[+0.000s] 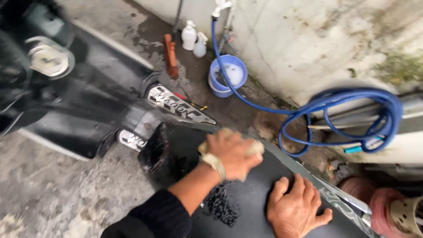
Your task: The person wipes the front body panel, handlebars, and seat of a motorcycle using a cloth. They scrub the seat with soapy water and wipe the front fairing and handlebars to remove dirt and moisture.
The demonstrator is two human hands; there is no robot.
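My left hand [232, 153] grips a yellowish sponge [254, 147] and presses it onto the black seat [246, 198] of a motorcycle; foam clings to the wrist. The black-sleeved arm reaches in from the lower left. My right hand [294, 207] lies flat on the seat just below and right of it, fingers spread, holding nothing. Wet suds darken the seat near the forearm. The motorcycle's glossy black body panel [88, 105] stretches to the upper left.
A blue bucket [227, 76] of soapy water stands by the stained wall, and a blue hose [343, 114] runs from a tap into coils at right. Two white bottles [189, 35] and an orange-handled tool [169, 55] sit on wet concrete.
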